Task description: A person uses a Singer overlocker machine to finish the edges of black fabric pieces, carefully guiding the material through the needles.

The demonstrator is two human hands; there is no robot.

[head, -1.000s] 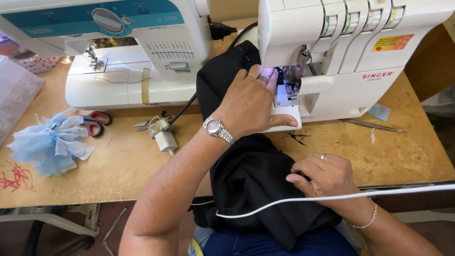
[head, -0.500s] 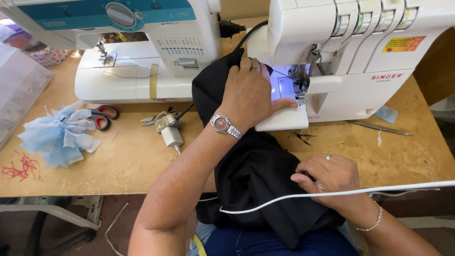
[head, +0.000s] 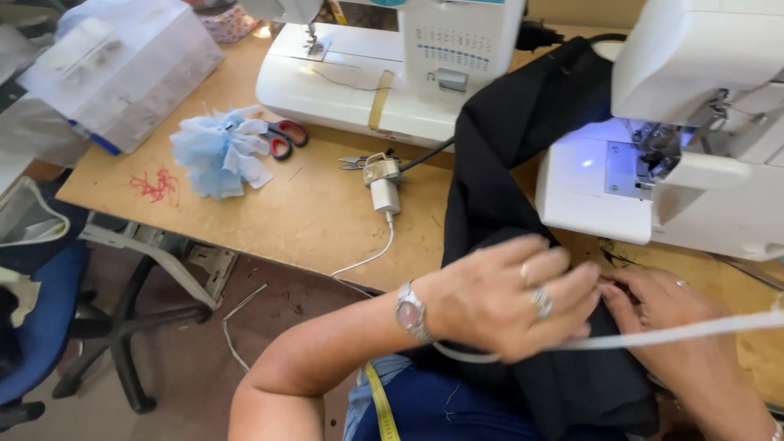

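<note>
The left hand [head: 510, 298] lies curled over the black cloth [head: 523, 155], its fingers [head: 563, 286] pressed together on a fold, and the right hand [head: 674, 314] meets them tip to tip, pinching the same fold. A white cord [head: 694, 331] runs just under both sets of fingers. Beyond the fingers the cloth climbs the counter [head: 318, 212] between two white sewing machines [head: 384, 65], the nearer one [head: 678, 163] lit.
</note>
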